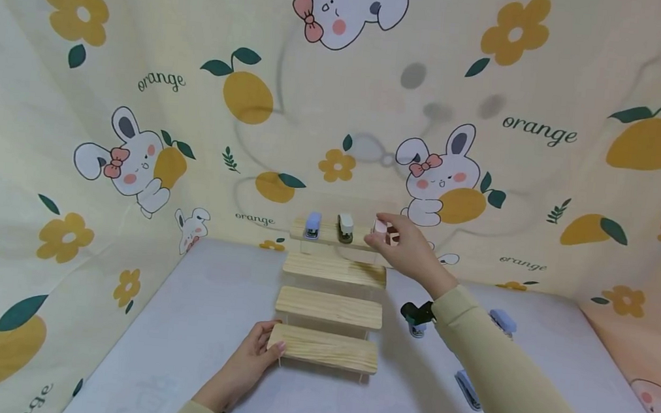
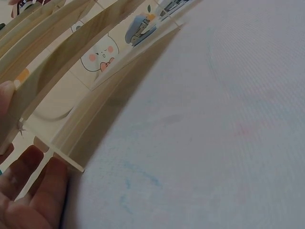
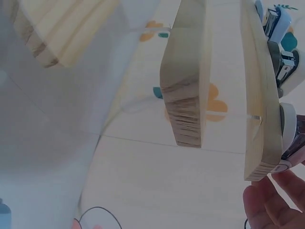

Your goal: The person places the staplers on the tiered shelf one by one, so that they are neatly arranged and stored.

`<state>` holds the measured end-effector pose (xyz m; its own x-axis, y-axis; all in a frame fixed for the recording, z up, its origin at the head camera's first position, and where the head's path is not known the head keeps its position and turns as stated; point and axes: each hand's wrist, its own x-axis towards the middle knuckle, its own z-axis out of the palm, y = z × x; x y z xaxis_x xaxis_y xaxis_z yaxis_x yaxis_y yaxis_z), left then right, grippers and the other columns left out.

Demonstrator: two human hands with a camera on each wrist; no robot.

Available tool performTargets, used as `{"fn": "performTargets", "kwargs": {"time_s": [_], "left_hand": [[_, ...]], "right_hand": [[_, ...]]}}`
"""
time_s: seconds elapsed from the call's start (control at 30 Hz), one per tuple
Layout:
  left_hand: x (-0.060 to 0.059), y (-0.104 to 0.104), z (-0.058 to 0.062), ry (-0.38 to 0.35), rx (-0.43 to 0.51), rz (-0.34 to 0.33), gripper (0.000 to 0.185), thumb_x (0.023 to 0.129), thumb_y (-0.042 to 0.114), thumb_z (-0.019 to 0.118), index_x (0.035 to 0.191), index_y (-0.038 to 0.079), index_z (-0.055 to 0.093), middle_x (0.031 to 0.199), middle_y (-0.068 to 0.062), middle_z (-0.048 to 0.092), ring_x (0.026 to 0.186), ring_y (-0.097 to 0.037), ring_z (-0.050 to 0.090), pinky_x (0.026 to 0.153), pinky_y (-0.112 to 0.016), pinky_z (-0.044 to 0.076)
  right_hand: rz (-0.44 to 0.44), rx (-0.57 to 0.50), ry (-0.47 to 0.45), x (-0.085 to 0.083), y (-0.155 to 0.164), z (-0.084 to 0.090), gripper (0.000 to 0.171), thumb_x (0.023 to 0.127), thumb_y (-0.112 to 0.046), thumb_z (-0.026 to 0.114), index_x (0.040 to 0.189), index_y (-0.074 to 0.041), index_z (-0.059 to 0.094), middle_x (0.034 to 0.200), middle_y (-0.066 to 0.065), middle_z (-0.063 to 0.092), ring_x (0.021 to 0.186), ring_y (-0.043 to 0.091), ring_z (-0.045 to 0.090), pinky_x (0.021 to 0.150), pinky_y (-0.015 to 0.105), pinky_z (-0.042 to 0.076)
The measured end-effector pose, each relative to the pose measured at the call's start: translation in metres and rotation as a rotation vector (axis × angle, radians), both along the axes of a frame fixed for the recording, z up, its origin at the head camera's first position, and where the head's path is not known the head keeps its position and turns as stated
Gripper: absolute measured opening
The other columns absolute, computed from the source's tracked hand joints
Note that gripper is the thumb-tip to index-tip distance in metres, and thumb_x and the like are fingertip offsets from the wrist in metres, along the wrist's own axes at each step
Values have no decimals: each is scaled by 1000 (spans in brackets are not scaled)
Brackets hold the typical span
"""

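A tiered wooden shelf [image 1: 330, 307] with four pale boards and clear supports stands in the middle of the table. My left hand [image 1: 243, 359] grips the left end of its lowest board, thumb on top; the left wrist view shows fingers [image 2: 47, 176] beside the clear support. At the right end of the top board, my right hand [image 1: 409, 249] pinches a small pale pink stapler [image 1: 380, 227]. The right wrist view has that stapler's light base [image 3: 289, 125] right at the board. Left of it on the same board stand a white stapler [image 1: 346, 226] and a blue stapler [image 1: 313, 223].
Right of the shelf, more blue staplers lie on the white table: one by the right wrist [image 1: 417, 329], another farther back [image 1: 503, 321], and a third stapler [image 1: 468, 389] nearer the front. A patterned cloth backdrop [image 1: 341, 89] rises close behind the shelf.
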<state>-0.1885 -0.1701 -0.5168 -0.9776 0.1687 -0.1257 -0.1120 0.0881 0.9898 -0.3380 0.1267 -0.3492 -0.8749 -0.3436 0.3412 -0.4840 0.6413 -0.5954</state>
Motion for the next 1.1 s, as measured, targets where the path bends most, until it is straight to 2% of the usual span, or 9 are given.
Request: {"fn": "performTargets", "kwargs": {"time_s": [0.17, 0.4, 0.57, 0.73, 1.1], "left_hand": [[1, 0, -1, 5, 7, -4, 63, 83, 36, 60, 132, 11, 28, 137, -14, 34, 122, -25, 38, 97, -31, 37], [-2, -1, -3, -4, 3, 6, 64, 82, 37, 61, 131, 13, 29, 136, -13, 35, 122, -24, 38, 99, -34, 35], [-2, -1, -4, 0, 13, 4, 64, 82, 36, 61, 132, 12, 28, 136, -14, 35, 122, -25, 37, 98, -33, 36], [-2, 0, -4, -7, 11, 10, 64, 82, 36, 61, 132, 13, 28, 136, -13, 35, 123, -25, 37, 97, -31, 36], [-1, -1, -2, -5, 10, 13, 64, 82, 36, 61, 132, 13, 29, 137, -13, 35, 123, -25, 37, 99, -35, 34]], "right_hand": [[-22, 15, 9, 2, -2, 1, 69, 77, -55, 58, 131, -15, 42, 126, -3, 45, 105, 17, 47, 85, 38, 45], [-11, 26, 133, 4, -11, 8, 61, 79, -54, 58, 127, -18, 48, 128, -2, 45, 121, 21, 35, 98, 45, 32], [-10, 52, 223, 3, -20, 8, 47, 80, -44, 62, 119, -18, 56, 124, 3, 50, 118, 24, 38, 98, 48, 26], [-38, 129, 282, 7, -29, 6, 39, 80, -44, 62, 110, -18, 62, 125, 6, 49, 119, 27, 34, 97, 52, 21], [-42, 161, 319, 14, -40, 6, 37, 78, -47, 63, 103, -19, 64, 125, 3, 48, 117, 24, 31, 88, 50, 21]]}}
